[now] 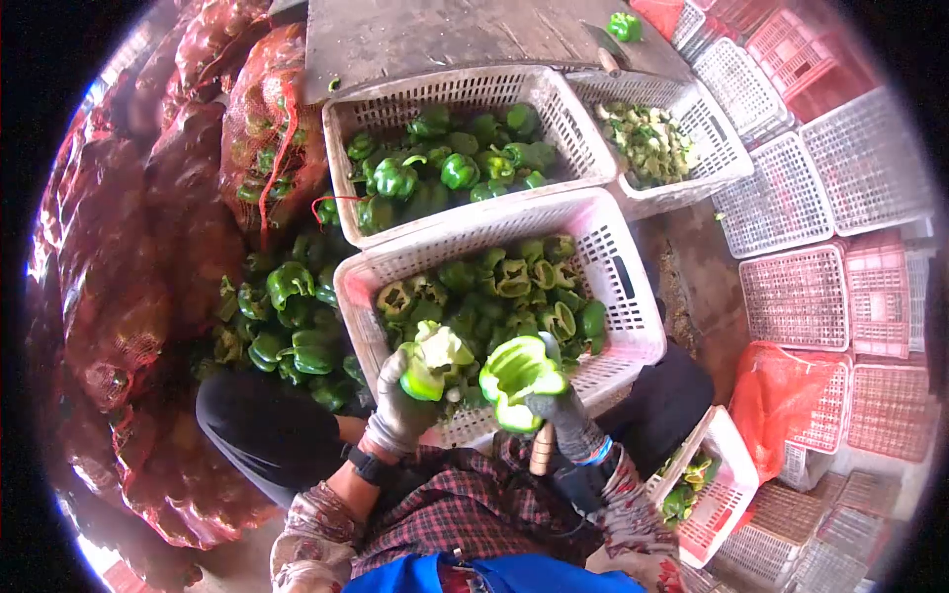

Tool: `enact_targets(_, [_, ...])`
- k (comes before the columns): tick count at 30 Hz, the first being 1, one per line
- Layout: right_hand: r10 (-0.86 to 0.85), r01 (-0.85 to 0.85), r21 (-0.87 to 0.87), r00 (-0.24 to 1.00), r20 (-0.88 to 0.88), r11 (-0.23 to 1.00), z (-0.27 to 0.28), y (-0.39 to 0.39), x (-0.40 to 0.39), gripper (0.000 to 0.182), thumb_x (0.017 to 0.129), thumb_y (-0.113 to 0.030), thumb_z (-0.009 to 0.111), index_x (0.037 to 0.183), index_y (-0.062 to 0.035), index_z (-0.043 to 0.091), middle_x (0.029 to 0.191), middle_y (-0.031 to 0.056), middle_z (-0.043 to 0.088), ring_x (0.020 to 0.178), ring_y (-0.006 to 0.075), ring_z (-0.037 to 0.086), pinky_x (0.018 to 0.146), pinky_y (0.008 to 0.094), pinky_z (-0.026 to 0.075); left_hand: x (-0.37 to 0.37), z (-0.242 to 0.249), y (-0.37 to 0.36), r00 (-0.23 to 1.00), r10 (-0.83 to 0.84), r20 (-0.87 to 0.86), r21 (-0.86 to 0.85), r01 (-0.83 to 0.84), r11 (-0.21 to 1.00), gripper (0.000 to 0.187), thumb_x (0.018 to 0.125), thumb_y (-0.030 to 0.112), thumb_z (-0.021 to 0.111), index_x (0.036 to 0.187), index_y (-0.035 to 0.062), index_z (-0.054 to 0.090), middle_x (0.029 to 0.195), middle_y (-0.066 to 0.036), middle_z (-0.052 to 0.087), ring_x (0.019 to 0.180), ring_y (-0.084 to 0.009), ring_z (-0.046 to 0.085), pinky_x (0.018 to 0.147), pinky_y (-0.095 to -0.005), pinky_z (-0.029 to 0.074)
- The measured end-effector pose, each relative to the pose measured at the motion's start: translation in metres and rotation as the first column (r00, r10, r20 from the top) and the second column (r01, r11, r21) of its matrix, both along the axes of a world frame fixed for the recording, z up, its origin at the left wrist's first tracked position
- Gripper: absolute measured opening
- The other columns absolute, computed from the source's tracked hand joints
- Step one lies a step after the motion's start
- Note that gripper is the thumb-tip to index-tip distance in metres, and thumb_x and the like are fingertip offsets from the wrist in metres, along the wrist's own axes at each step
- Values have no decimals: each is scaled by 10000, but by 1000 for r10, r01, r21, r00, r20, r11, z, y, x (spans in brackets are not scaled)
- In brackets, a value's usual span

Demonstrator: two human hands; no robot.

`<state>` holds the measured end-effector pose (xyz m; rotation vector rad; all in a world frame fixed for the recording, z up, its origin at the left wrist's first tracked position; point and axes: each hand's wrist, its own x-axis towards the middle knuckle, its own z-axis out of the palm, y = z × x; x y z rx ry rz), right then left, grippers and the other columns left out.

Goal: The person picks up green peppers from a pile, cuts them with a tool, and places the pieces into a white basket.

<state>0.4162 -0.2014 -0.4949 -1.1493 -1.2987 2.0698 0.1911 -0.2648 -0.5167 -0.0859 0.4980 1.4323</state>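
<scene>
My left hand (398, 400), in a pale work glove, is closed around a cut-out pepper core (441, 350) with whitish seeds and a green edge. My right hand (570, 423), in a dark glove, grips a hollowed green bell pepper (514, 381), its open inside facing up. A knife with a wooden handle (542, 450) is held in that same hand; most of its blade is hidden behind the pepper. Both hands are above the near edge of a pale plastic crate (647, 331), in which lie many cut, hollow peppers (512, 278).
Beyond it stands a crate (583, 148) of whole peppers (395, 178), beside a crate (727, 158) of pepper cores (647, 143). Loose peppers (306, 351) and red mesh sacks (119, 267) lie left. A wooden board (474, 35) is at the back. Stacked crates (796, 301) line the right.
</scene>
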Motion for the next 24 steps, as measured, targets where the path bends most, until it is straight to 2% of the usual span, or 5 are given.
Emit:
enact_targets(8, [-600, -458, 754, 461, 654, 471, 9, 26, -11, 677, 802, -266, 729, 1350, -68, 385, 1164, 177, 622, 950, 302, 651, 791, 375, 537, -16, 4, -4, 983, -85, -164, 144, 109, 984, 777, 738, 409, 705, 1352, 29, 419, 1226, -133, 569, 1072, -262, 591, 820, -394, 540])
enact_targets(14, [-125, -204, 728, 921, 370, 655, 9, -4, -68, 514, 837, -369, 687, 1226, -73, 528, 1048, 219, 637, 927, 378, 630, 787, 441, 503, -7, 6, -1, 841, -148, -520, 78, 219, 973, 843, 655, 7, 725, 1393, 57, 320, 1216, -92, 504, 1074, -194, 532, 893, -322, 465])
enact_targets(18, [-98, 61, 234, 984, 151, 970, -16, -7, -77, 504, 925, -439, 558, 1247, -52, 523, 1024, 99, 621, 871, 253, 585, 720, 365, 476, -14, 6, 1, 454, -23, -890, 140, 322, 936, 887, 579, -60, 761, 1360, 59, 358, 1218, -62, 486, 1098, -174, 491, 950, -312, 428])
enact_targets(20, [-108, 109, -317, 994, 21, 942, 2, 0, -74, 422, 941, -451, 528, 1118, -72, 582, 891, -34, 614, 675, 103, 527, 564, 265, 440, -14, 2, 2, 708, 29, -706, 242, 203, 949, 852, 612, -51, 752, 1359, 59, 358, 1202, -64, 496, 1089, -168, 491, 942, -306, 430])
enact_targets(24, [-403, 389, -166, 913, -60, 906, 48, 75, -49, 429, 928, -484, 538, 1026, -68, 572, 803, 29, 604, 622, 118, 525, 503, 268, 427, -17, -11, 17, 413, -122, -902, -127, 16, 992, 850, 738, 240, 817, 1394, 32, 317, 1270, -130, 501, 1115, -201, 499, 957, -319, 424])
